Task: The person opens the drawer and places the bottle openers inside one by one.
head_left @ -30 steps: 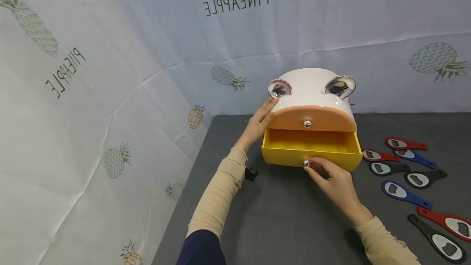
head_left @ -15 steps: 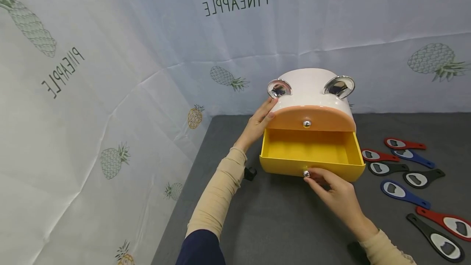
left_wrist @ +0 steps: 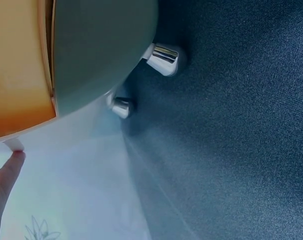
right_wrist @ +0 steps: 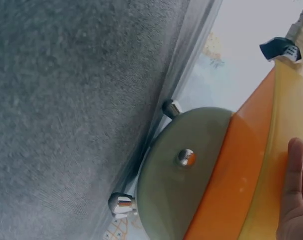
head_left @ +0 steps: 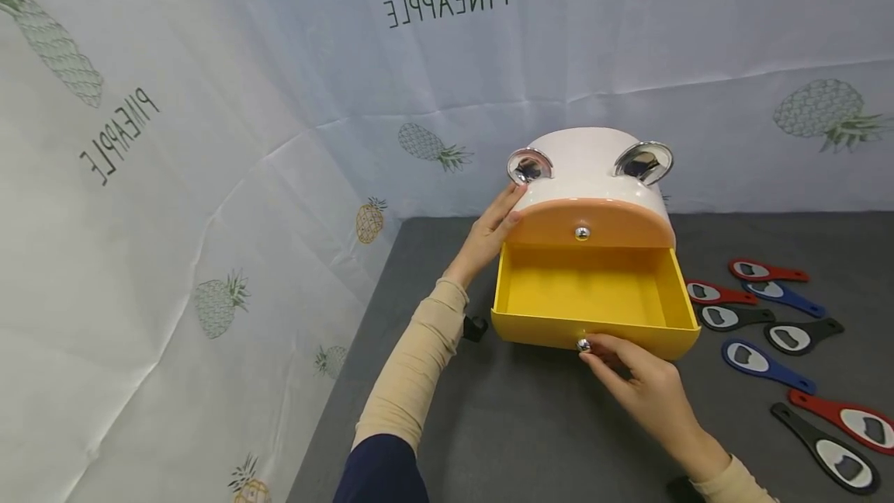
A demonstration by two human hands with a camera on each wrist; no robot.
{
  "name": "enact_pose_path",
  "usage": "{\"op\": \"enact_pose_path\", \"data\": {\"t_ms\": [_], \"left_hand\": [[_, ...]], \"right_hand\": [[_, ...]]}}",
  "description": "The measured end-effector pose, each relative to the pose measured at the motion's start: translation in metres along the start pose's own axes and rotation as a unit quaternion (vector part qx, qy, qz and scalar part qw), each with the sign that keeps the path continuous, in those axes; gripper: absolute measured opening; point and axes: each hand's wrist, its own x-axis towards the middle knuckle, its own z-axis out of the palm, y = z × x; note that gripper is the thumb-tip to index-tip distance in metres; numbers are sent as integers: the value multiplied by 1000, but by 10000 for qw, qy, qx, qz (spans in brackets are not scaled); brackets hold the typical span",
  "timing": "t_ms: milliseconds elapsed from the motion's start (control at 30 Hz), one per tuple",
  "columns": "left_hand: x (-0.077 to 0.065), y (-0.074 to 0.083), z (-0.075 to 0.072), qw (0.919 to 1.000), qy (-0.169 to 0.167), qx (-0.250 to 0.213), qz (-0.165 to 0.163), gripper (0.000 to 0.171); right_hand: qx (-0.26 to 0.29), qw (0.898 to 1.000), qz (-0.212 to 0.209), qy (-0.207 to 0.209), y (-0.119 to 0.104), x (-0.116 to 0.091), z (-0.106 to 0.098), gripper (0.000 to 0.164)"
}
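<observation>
A white two-drawer storage box (head_left: 587,157) with silver disc-like ears stands on the table. Its upper drawer (head_left: 621,222) has an orange front and is closed. The yellow lower drawer (head_left: 534,329) is pulled well out, and its inside is bare. My right hand (head_left: 646,386) pinches the silver knob (head_left: 583,345) on the yellow drawer's front between thumb and finger. My left hand (head_left: 485,243) rests with extended fingers along the box's left side, fingertips just under the left ear. One left finger (left_wrist: 6,177) shows at the box's edge in the left wrist view.
Several bottle openers in red, blue and black lie to the right, among them a blue one (head_left: 768,367) and a black one (head_left: 831,449). A small black object (head_left: 475,328) lies near my left wrist. Behind the grey table (head_left: 531,441) hangs a pineapple-print cloth (head_left: 279,37).
My right hand has drawn the yellow drawer farther out toward me, showing more of its inside. The left hand has stayed against the box's side.
</observation>
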Motion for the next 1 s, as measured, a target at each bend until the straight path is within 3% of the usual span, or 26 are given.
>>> {"op": "enact_pose_path", "data": {"t_ms": [167, 400, 633, 800, 1000], "left_hand": [[1, -1, 0, 10000, 8, -31, -70, 64], [12, -36, 6, 9998, 160, 94, 9, 69], [13, -36, 7, 9998, 191, 110, 32, 68], [13, -37, 7, 9996, 215, 163, 11, 68], [14, -38, 8, 9996, 217, 200, -35, 67]], "right_hand": [[-120, 9999, -13, -30, -2, -5, -1, 43], [-75, 9998, 163, -100, -6, -5, -1, 40], [43, 9998, 119, -126, 1, -10, 0, 28], [-82, 9999, -62, -52, -1, -9, -5, 35], [-215, 9987, -209, 421, 0, -4, -24, 48]]}}
